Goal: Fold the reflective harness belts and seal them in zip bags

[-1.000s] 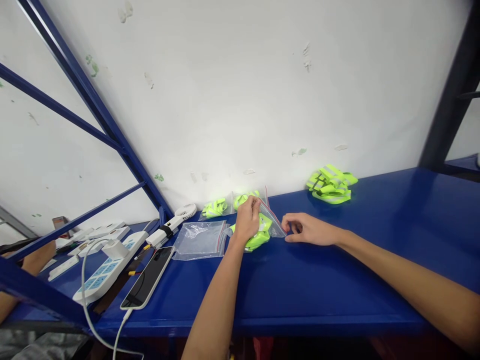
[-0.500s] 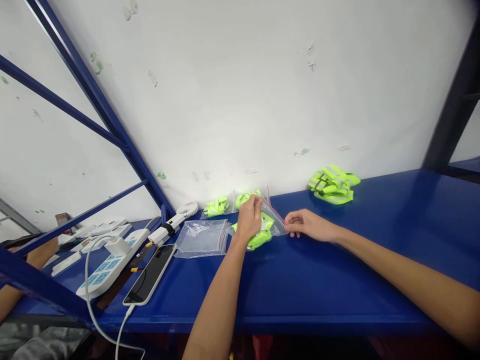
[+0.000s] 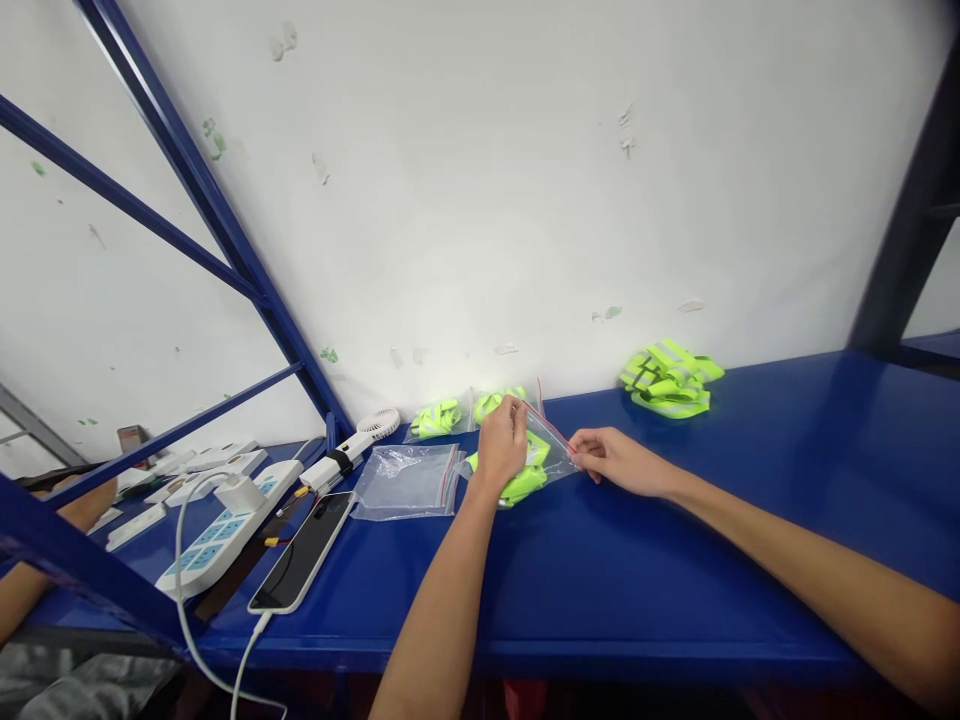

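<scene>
A clear zip-lock bag (image 3: 556,458) with a red seal line holds a folded neon-yellow bundle with reflective strips (image 3: 527,482). My left hand (image 3: 502,440) pinches one end of the bag's mouth and covers part of the bundle. At the other end of the red seal, the fingertips of my right hand (image 3: 611,460) are closed on the corner. To the left lies a flat stack of clear zip-lock bags (image 3: 405,482). Two bagged yellow bundles, the left one (image 3: 436,418) and the right one (image 3: 489,404), rest behind my left hand, by the wall.
A loose neon-yellow reflective bundle (image 3: 670,380) sits at the back right of the blue table (image 3: 675,590). On the left are a phone (image 3: 304,552) with a cable, a small fan (image 3: 379,424), a power strip (image 3: 225,535) and a blue metal frame (image 3: 247,250). Another person's arm (image 3: 45,560) is beyond it.
The whole view has shifted slightly, with the scene a little lower in the picture. Both hands keep hold of the bag's mouth; my right fingers are slightly more drawn together.
</scene>
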Demonstrator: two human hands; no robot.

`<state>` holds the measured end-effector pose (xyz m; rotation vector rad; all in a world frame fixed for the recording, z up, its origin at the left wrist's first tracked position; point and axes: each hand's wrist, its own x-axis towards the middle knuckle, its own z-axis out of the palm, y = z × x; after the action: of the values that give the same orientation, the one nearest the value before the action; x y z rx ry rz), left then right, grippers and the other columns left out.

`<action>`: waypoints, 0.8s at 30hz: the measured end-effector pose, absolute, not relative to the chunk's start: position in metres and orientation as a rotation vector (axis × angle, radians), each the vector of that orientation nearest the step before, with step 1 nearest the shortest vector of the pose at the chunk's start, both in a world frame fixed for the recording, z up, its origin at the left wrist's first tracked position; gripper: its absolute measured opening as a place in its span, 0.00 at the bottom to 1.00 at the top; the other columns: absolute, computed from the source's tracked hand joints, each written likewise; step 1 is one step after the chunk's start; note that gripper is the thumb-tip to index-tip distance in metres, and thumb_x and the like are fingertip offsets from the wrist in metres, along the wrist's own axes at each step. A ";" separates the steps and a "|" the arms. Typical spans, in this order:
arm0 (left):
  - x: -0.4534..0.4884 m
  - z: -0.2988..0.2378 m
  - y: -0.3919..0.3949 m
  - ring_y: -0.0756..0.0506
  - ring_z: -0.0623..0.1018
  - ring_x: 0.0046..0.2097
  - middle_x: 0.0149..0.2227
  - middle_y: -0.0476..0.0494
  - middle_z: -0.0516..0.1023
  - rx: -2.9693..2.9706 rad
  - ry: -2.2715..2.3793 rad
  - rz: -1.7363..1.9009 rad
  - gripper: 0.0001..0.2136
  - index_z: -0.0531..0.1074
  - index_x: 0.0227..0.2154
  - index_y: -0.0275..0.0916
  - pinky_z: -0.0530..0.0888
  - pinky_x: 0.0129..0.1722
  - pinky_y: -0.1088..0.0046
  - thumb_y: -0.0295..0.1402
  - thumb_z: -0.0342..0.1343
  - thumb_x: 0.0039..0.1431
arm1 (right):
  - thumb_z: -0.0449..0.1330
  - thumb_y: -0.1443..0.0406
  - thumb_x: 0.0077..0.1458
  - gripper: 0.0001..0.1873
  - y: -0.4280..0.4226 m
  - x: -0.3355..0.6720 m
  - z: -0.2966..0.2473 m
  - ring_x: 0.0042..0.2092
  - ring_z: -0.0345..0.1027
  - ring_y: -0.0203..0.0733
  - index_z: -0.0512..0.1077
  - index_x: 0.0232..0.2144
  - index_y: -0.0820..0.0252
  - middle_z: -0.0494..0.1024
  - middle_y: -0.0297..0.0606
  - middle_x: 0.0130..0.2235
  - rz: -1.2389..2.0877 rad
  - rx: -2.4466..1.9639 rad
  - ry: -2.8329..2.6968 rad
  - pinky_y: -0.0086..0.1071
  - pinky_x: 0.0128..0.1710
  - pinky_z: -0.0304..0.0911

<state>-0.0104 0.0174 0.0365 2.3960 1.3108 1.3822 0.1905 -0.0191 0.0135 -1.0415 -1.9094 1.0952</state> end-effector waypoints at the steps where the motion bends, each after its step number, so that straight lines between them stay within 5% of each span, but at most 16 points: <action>1: -0.010 0.036 0.017 0.49 0.69 0.28 0.25 0.51 0.68 2.409 1.321 1.379 0.10 0.64 0.32 0.40 0.61 0.30 0.74 0.36 0.41 0.67 | 0.57 0.53 0.54 0.15 -0.020 0.190 0.014 0.26 0.63 0.36 0.68 0.33 0.60 0.69 0.31 0.25 1.105 -1.046 -1.910 0.30 0.29 0.60; 5: -0.007 0.036 0.012 0.48 0.71 0.32 0.30 0.48 0.72 2.497 1.302 1.411 0.09 0.65 0.34 0.40 0.65 0.33 0.73 0.34 0.42 0.66 | 0.56 0.50 0.54 0.18 -0.024 0.186 0.016 0.24 0.62 0.34 0.67 0.30 0.60 0.69 0.31 0.25 1.116 -1.038 -1.950 0.30 0.27 0.58; 11: -0.012 0.038 0.001 0.43 0.72 0.43 0.39 0.38 0.73 2.587 1.159 1.927 0.09 0.67 0.40 0.37 0.68 0.44 0.65 0.30 0.44 0.62 | 0.56 0.50 0.54 0.18 -0.022 0.185 0.016 0.23 0.61 0.35 0.67 0.28 0.59 0.64 0.28 0.21 1.030 -0.988 -1.886 0.30 0.27 0.59; 18: 0.021 0.013 -0.034 0.44 0.75 0.35 0.29 0.41 0.74 3.243 0.603 0.724 0.12 0.72 0.37 0.39 0.70 0.37 0.67 0.33 0.43 0.61 | 0.56 0.55 0.52 0.11 -0.001 0.207 0.013 0.33 0.71 0.44 0.60 0.32 0.53 0.73 0.35 0.34 1.175 -0.996 -1.119 0.38 0.32 0.70; 24: 0.038 0.008 -0.039 0.45 0.76 0.35 0.32 0.44 0.77 3.194 0.692 0.449 0.10 0.69 0.41 0.40 0.70 0.34 0.71 0.33 0.45 0.62 | 0.50 0.57 0.56 0.07 0.018 0.222 0.011 0.48 0.71 0.49 0.59 0.37 0.49 0.71 0.41 0.51 1.034 -0.966 -0.897 0.46 0.38 0.73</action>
<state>0.0380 -0.0387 0.0080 3.1942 0.6920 0.4487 0.2216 0.0178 0.0105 -0.9656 -0.8967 1.0338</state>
